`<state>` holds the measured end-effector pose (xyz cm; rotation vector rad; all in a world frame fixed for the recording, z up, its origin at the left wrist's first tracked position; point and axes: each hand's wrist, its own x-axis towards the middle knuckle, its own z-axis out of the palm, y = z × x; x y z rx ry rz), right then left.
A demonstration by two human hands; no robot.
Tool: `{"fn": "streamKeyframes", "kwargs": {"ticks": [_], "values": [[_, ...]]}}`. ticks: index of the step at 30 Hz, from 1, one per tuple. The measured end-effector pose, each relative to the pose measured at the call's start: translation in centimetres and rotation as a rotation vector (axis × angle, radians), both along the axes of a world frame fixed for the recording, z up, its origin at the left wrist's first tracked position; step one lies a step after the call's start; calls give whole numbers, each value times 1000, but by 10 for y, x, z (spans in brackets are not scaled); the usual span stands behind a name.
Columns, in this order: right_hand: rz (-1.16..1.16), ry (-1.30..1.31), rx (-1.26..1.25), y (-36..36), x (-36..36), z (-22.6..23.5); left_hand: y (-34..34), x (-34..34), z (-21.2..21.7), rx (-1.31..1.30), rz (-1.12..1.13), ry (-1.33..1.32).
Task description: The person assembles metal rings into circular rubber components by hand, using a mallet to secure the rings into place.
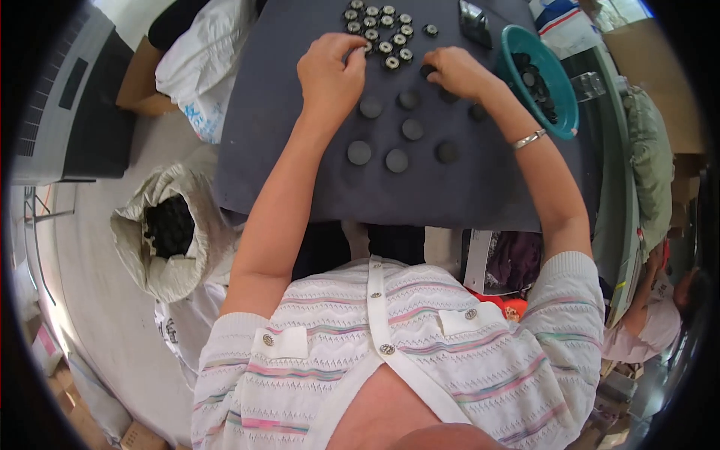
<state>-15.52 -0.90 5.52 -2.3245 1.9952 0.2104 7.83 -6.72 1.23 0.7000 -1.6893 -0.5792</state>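
Observation:
My left hand [332, 73] is at the near left edge of a cluster of small round black parts with silver centres [386, 46]. Its thumb and forefinger pinch one of these parts, which the fingertips partly cover. To the right, my right hand [459, 73] has its fingertips closed on a flat black disc [427, 70], seen only at its edge. Several more black discs lie spread on the dark table cover [300, 191] between my forearms, among them a near left disc [359, 152] and a near middle disc [397, 160].
A teal basin [575, 112] holding black discs stands at the table's right side. Beyond my right hand lies a dark phone-like slab [475, 24]. An open sack of black pieces [131, 225] stands on the floor at left. Another person [646, 319] is at the far right.

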Motion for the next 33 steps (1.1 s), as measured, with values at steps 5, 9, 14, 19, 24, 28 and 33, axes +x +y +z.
{"fn": "streamKeyframes", "kwargs": {"ticks": [5, 9, 14, 19, 24, 28, 33], "values": [[-180, -80, -645, 85, 4, 53, 6, 15, -4, -82, 16, 34], [-705, 92, -763, 203, -41, 44, 27, 41, 12, 3, -56, 112], [-978, 118, -236, 339, -95, -45, 59, 59, -6, -52, -263, -72], [-976, -486, -333, 330, -77, -34, 82, 57, -24, -155, -277, -249], [-911, -1163, -371, 294, 27, 14, 66, 55, -33, 4, -267, -157], [-255, -589, -682, 259, 55, 6, 65, 54, -33, 91, -277, -128], [-380, -413, -513, 239, 92, 17, 62, 55, -37, 102, -254, -127]]}}
